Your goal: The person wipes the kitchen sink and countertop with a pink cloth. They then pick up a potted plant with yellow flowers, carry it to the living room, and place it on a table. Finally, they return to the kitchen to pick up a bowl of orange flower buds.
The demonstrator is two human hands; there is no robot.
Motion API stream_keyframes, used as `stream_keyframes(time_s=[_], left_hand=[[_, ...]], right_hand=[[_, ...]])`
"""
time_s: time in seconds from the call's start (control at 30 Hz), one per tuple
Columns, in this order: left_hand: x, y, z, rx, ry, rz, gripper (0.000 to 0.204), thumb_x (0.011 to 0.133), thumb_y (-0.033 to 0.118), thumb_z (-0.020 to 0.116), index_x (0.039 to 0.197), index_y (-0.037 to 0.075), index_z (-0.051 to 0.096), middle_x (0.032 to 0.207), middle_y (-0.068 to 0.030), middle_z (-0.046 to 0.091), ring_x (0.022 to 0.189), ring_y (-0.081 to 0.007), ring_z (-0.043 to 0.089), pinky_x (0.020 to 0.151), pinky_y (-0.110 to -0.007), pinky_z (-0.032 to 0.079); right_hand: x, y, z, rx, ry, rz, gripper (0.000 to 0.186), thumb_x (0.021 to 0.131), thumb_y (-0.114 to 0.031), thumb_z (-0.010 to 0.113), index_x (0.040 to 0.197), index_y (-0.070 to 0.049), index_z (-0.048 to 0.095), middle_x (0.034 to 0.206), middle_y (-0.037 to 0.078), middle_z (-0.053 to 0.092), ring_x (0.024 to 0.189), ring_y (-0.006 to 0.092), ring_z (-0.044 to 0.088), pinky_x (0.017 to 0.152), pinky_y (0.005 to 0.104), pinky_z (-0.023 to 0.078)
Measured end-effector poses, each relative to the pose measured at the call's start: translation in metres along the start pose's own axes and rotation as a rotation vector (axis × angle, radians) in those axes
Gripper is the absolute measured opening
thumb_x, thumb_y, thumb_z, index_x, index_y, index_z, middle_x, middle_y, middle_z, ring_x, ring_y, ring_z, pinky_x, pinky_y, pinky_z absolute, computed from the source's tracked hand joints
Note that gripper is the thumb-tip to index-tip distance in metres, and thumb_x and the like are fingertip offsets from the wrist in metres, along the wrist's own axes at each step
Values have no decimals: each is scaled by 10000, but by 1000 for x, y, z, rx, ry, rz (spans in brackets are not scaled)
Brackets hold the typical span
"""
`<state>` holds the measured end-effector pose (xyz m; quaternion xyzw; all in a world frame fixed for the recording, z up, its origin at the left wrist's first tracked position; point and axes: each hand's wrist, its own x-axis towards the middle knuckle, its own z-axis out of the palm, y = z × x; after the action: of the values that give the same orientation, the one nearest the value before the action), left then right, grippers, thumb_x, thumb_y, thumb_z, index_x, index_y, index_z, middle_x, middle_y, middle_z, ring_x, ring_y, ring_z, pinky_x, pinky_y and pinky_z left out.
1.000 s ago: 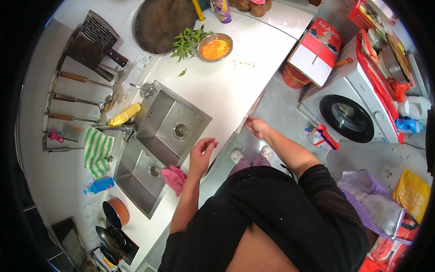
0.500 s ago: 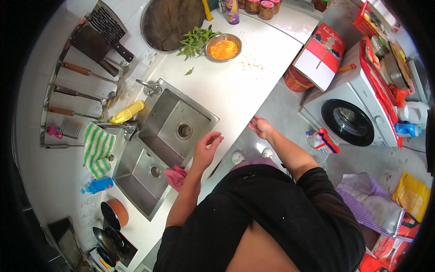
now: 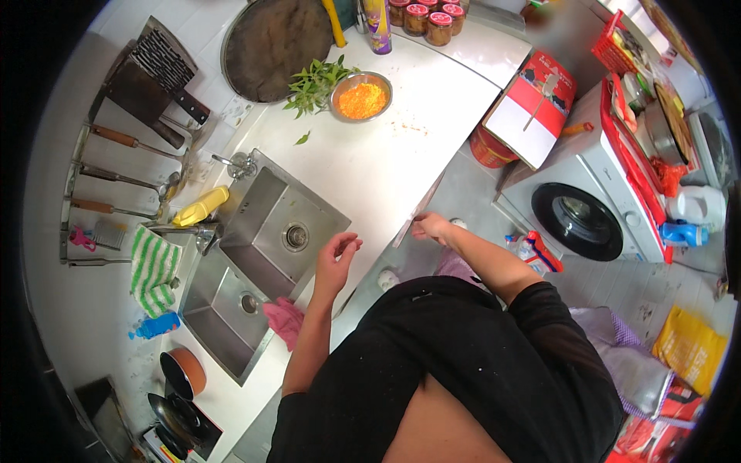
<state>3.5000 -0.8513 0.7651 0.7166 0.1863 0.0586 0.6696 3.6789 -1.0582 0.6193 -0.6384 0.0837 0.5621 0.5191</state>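
Beside the counter's front edge, my right hand [image 3: 432, 228] has its fingers closed at the edge of a narrow panel, seemingly a cabinet door [image 3: 404, 231], standing slightly out from below the countertop. The fingertips are partly hidden. My left hand [image 3: 335, 261] hovers by the front rim of the steel double sink [image 3: 323, 224], holding nothing, its fingers loosely bent and apart. A pink cloth [image 3: 284, 322] hangs over the sink's front edge near my left forearm. Farther along the counter, a metal bowl [image 3: 380, 79] contains orange and yellow chopped bits, next to leafy green sprigs [image 3: 315, 83].
A yellow bottle [image 3: 202, 206] lies by the faucet. Knives and ladles hang on the left wall. Lidded jars [image 3: 439, 29] stand at the far end. To the right are a washing machine [image 3: 552, 166], a red bucket [image 3: 491, 149] with a box above, and a bag [image 3: 534, 253] on the floor.
My right hand has gone from open fingers to closing at the panel's edge, which now stands out from the counter. My left hand has shifted slightly left. The view has moved a little.
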Motion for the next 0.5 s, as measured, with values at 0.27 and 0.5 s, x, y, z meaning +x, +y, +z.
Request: stream_keyframes(time_s=[0.27, 0.5], left_hand=[[43, 14, 80, -51, 162, -93, 199, 904, 84, 523, 1062, -29, 564, 963, -124, 652, 911, -177, 618, 834, -278, 471], [96, 59, 158, -54, 242, -74, 144, 883, 70, 552, 995, -12, 590, 908, -91, 667, 871, -135, 620, 791, -246, 462]], right_hand=[[-33, -70, -73, -605, -490, -250, 203, 840, -107, 586, 979, 41, 594, 801, 96, 641, 716, 155, 615, 645, 264, 500], [-19, -153, -112, -457, -418, -441, 138, 825, -116, 574, 811, 17, 609, 692, 59, 609, 578, 128, 549, 559, 258, 463]])
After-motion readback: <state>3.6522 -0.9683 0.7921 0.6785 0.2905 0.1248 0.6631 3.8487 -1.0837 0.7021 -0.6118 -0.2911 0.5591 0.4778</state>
